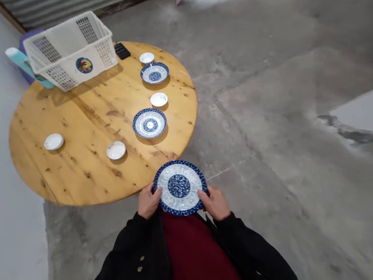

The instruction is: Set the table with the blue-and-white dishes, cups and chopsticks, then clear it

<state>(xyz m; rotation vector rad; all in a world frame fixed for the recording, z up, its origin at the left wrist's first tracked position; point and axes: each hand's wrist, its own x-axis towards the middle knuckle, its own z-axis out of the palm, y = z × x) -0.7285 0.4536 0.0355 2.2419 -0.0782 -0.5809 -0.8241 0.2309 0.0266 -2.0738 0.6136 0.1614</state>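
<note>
We hold a blue-and-white plate (177,172) in front of our body, beside the near right edge of the round wooden table (81,166); our left hand (149,201) grips its left rim and our right hand (215,202) its right rim, both thumbs lying over the upper face; the other fingers are mostly hidden beneath, so we cannot tell exactly how they lie; our dark sleeves (126,241) flank a deep red top (196,252).

On the table's right side we see a nearer patterned plate (150,123) and a farther patterned plate (154,74); a white dish (159,99) sits between them, and a second dish (147,58) just beyond the farther one; a third dish (116,150) rests near the front, a fourth dish (54,142) toward the left; at the far left stands a white basket (101,58), with a flat black object (122,50) just to its right.
</note>
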